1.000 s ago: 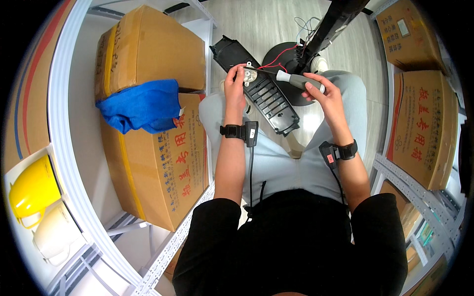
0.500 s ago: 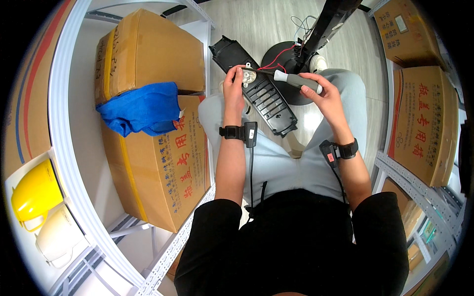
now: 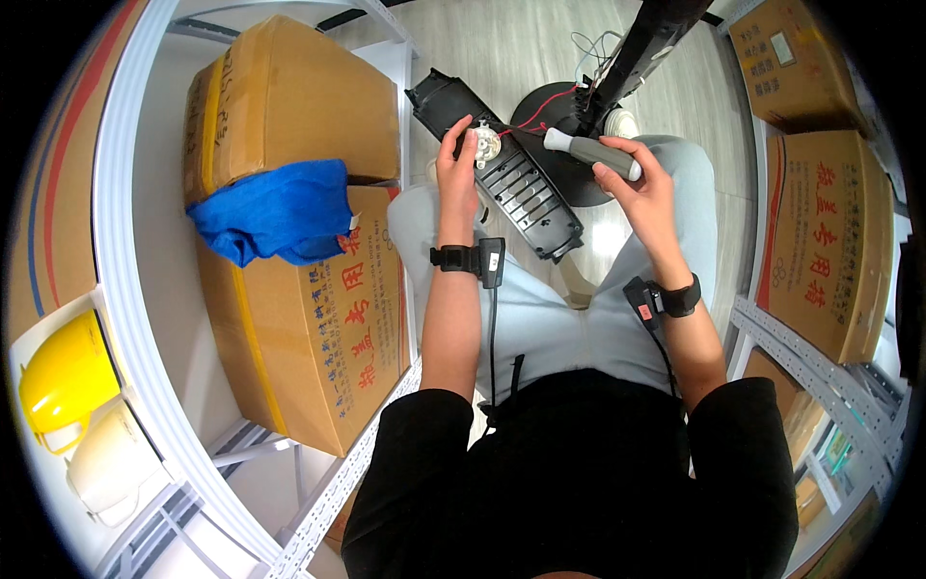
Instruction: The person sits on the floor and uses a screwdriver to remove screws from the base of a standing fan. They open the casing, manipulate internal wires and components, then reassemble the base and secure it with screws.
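Gripped in the right hand (image 3: pixel 642 185), the screwdriver (image 3: pixel 603 155) points left across the panel (image 3: pixel 521 193) toward the left hand (image 3: pixel 457 166), whose hold I cannot tell.

A storeroom is suggested: the narrow strip of grey wood-look floor (image 3: pixel 482 43) is flanked on both sides by pale perforated metal shelving (image 3: pixel 810 367) — and the shelves are filled with large printed cardboard boxes (image 3: pixel 820 232), some banded with yellow tape (image 3: pixel 250 338).

Grey floor (image 3: pixel 482 39): round black base (image 3: pixel 559 164) stands flat | White left shelf (image 3: pixel 386 63): large cardboard boxes (image 3: pixel 299 347) rest | Right metal rack (image 3: pixel 820 372): more boxes (image 3: pixel 820 246)
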{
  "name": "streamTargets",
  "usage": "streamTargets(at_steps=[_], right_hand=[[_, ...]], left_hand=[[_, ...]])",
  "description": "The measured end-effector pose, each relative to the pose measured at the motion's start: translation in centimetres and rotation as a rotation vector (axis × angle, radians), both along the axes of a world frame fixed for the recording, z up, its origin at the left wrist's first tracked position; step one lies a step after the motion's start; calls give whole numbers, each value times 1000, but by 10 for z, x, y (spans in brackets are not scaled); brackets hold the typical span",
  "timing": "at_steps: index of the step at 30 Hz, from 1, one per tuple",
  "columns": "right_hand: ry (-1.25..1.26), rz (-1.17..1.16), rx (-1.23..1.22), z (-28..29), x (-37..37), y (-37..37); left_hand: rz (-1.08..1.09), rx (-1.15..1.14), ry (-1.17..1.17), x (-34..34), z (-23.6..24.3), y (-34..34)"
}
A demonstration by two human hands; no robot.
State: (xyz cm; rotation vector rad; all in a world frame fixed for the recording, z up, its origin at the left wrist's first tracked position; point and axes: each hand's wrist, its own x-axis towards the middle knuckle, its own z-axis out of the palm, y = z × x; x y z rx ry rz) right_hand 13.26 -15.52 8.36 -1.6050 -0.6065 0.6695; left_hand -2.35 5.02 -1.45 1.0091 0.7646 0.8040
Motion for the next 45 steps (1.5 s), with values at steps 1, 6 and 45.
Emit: streamTargets(at_steps=[1, 6, 45], right_hand=[[-54, -6, -27, 2, 0, 0], [-352, 31, -54, 39, -12, 7], [-954, 236, -144, 77, -11, 78]], left_hand=[[-9, -27, -17, -1, 2, -1], [-15, -59, -12, -2, 9, -2], [-74, 206, 165, 2, -7, -1]])
